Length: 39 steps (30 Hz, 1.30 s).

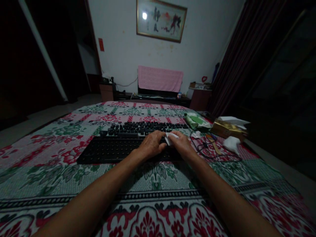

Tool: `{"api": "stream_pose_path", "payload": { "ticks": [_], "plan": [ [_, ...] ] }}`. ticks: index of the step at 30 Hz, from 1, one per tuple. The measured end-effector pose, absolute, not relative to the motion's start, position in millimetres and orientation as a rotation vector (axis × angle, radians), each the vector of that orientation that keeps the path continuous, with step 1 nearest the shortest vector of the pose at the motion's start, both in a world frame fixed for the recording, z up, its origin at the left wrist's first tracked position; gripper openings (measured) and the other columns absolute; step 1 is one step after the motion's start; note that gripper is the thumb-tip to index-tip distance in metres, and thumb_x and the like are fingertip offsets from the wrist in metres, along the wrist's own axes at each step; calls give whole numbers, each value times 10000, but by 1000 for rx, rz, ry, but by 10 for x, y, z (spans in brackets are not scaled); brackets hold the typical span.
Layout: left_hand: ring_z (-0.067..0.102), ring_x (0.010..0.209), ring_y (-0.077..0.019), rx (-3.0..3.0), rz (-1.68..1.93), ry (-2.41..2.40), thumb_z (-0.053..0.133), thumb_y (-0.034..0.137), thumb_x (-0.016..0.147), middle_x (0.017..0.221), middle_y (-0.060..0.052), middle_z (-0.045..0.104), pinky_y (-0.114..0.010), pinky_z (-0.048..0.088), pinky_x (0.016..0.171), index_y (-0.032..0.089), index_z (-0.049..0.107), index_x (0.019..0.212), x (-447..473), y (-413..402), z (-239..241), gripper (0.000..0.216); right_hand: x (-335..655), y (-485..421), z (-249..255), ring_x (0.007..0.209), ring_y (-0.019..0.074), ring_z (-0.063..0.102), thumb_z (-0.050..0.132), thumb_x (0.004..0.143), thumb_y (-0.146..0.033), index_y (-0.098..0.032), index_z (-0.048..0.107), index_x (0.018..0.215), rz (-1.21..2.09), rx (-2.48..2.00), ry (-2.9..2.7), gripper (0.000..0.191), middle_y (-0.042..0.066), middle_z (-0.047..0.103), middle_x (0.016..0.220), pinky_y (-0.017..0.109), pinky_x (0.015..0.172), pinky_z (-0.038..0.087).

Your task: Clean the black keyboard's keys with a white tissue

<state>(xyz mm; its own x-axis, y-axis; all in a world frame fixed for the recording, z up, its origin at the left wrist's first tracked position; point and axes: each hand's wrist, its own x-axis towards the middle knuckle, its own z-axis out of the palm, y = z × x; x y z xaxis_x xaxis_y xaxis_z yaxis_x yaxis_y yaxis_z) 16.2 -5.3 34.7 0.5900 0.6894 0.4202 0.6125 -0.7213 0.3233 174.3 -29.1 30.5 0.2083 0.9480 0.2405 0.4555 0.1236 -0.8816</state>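
A black keyboard base (pixel 108 148) without its keycaps lies on the patterned cloth in front of me. Many loose black keycaps (pixel 148 126) are spread in a band just behind it. My right hand (pixel 181 143) is closed on a folded white tissue (pixel 170 138) over the right part of the base. Beside it, my left hand (pixel 153 144) has its fingers curled close to the tissue. Whatever lies between the left fingers, if anything, is too small or hidden to name.
On the right lie a green wipes packet (pixel 196 120), a gold tissue box (pixel 228 128), a crumpled white tissue (pixel 232 144), a black cable (pixel 204 154) and a flat wooden-coloured stick (pixel 216 148). The patterned cloth (pixel 153 177) covers the table.
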Motion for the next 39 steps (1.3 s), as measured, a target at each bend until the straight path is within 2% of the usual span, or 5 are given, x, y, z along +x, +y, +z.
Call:
{"api": "stream_pose_path", "payload": {
  "ticks": [14,19,22,29,39],
  "plan": [
    [589,754,-129,1847,886,858,436,413,809,901,-27,658,-232,467,640,196,579,1114,389,63,435,401,1661,-40,257,742,161,579,527,703,-362,-155,581,948,474,-1399,-1293,325,43,642,855,271,668,469],
    [578,726,-142,1826,1106,1090,518,324,739,828,-34,665,-225,452,618,147,643,959,336,160,372,309,1548,-139,283,920,156,589,520,655,-164,-179,547,1116,681,-1140,-1644,462,43,634,1057,287,829,456],
    [587,706,-143,1918,1103,1160,473,284,761,791,-26,676,-229,446,627,153,670,901,251,246,367,275,1627,-105,305,891,148,611,465,664,-105,-204,568,1109,759,-1090,-1751,467,19,668,983,310,840,463],
    [593,903,-177,2364,919,1377,476,203,781,954,-55,665,-272,435,814,172,647,988,91,311,372,270,1991,-13,101,945,185,580,449,740,-111,-178,641,945,-31,-1533,-1807,288,64,656,984,326,886,415],
    [567,910,-159,2608,770,1267,508,220,795,939,-46,612,-263,431,839,194,651,929,223,348,282,197,1971,-8,-77,959,204,517,435,772,-127,-154,622,970,-120,-1640,-1990,274,97,610,972,317,876,363]
  ]
}}
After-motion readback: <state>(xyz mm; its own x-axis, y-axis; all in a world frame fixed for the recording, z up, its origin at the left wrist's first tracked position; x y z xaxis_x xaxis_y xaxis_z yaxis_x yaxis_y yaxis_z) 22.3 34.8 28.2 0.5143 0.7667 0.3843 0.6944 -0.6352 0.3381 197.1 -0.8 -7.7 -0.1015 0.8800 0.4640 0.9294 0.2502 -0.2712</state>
